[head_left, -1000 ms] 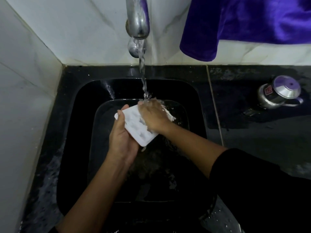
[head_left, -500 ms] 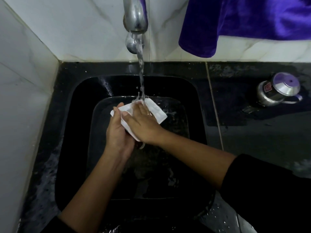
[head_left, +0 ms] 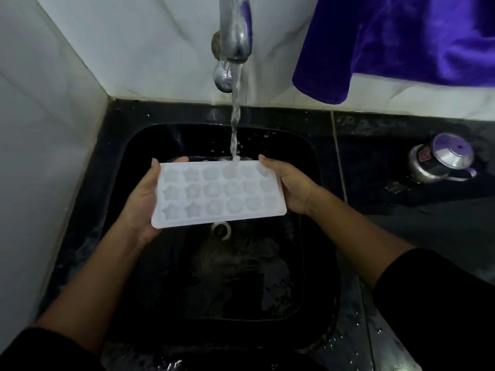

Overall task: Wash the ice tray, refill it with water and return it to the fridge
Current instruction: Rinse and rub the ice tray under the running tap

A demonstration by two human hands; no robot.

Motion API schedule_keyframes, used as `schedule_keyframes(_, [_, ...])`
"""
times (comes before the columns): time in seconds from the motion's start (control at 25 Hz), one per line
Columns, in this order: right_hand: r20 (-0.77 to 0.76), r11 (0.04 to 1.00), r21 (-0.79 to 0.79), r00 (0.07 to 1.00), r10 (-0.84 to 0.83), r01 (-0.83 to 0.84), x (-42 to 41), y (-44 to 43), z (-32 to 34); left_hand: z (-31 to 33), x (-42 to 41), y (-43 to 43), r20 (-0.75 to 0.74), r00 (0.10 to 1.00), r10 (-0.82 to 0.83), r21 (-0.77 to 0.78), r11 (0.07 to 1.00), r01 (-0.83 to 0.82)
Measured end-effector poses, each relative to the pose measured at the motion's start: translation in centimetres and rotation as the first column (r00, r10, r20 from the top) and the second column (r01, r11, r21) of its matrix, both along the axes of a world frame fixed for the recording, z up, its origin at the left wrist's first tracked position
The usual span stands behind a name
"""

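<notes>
Black sink [head_left: 318,236] below; ice tray [head_left: 218,194] held level over it, cups up. Risk: the tap stream [head_left: 235,124] strikes only the far edge, so I'd expect splashing, uneven filling, and a wet tray slipping or tipping. My left hand [head_left: 142,204] cradles one short end, fingers curled round it; my right hand [head_left: 292,186] grips the other.

A white ice tray [head_left: 218,194] with star and flower moulds, black sink [head_left: 112,183], purple cloth [head_left: 401,41].
</notes>
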State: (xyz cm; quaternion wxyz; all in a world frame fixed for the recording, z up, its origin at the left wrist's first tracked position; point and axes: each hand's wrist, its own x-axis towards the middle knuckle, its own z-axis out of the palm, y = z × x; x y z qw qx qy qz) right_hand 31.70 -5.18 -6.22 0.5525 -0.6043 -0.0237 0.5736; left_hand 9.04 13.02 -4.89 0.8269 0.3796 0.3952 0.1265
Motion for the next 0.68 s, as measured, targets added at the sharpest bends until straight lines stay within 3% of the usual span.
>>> schedule_keyframes(0.12, [-0.066,0.993,-0.021,0.99,-0.122,0.12,-1.1,-1.0,0.5,-1.3,2.1,1.1,-0.357,0.933,-0.035,0.333,0.929,0.162])
schedule_keyframes(0.2, [-0.031,0.976,-0.062,0.977,-0.212,0.21,-1.7,-1.5,0.4,-2.2,3.9,0.1,-0.58,0.814,0.035,0.614,0.675,0.409])
schedule_keyframes(0.28, [0.04,0.948,-0.102,0.953,-0.3,0.302,-2.0,-1.9,0.0,-2.6,5.7,-2.7,-0.73,0.682,0.036,0.643,0.373,0.669])
schedule_keyframes(0.32, [0.069,0.93,-0.111,0.936,-0.345,0.351,-2.0,-2.0,-0.2,-2.6,6.5,-4.8,-0.777,0.63,0.001,0.605,0.28,0.745])
schedule_keyframes(0.48, [0.12,0.86,-0.116,0.866,-0.485,0.497,-2.4,-3.0,-0.3,-3.1,8.3,-12.5,-0.803,0.559,-0.208,0.561,0.053,0.826])
schedule_keyframes(0.56, [0.169,0.844,-0.095,0.844,-0.508,0.527,-2.8,-3.7,-0.2,-3.0,9.7,-11.1,-0.786,0.598,-0.156,0.59,0.1,0.801])
schedule_keyframes(0.68, [0.199,0.848,-0.052,0.838,-0.508,0.527,-3.7,-4.0,0.0,-2.3,11.2,-6.4,-0.827,0.561,-0.037,0.516,0.35,0.782])
